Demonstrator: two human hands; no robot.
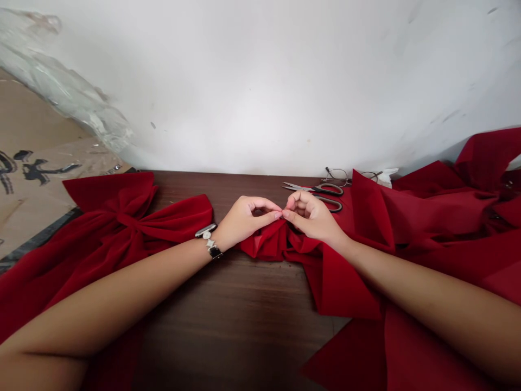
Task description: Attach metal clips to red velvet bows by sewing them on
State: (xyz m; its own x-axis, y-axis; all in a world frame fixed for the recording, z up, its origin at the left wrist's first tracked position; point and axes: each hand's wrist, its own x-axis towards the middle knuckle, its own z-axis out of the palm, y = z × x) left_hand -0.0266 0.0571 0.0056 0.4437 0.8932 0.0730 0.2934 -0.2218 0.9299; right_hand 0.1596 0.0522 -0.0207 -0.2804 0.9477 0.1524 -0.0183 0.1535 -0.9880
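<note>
Left hand (244, 220) and right hand (311, 217), fingertips pinched narrow, hold the red fabric (325, 271) at its gathered middle on the tabletop (244, 304) — likely soft, light, floppy — best gripped at that bunched waist.

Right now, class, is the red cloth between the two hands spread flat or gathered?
Gathered. The red cloth bunches into pleats beneath the left hand and right hand, whose fingertips meet.
</note>
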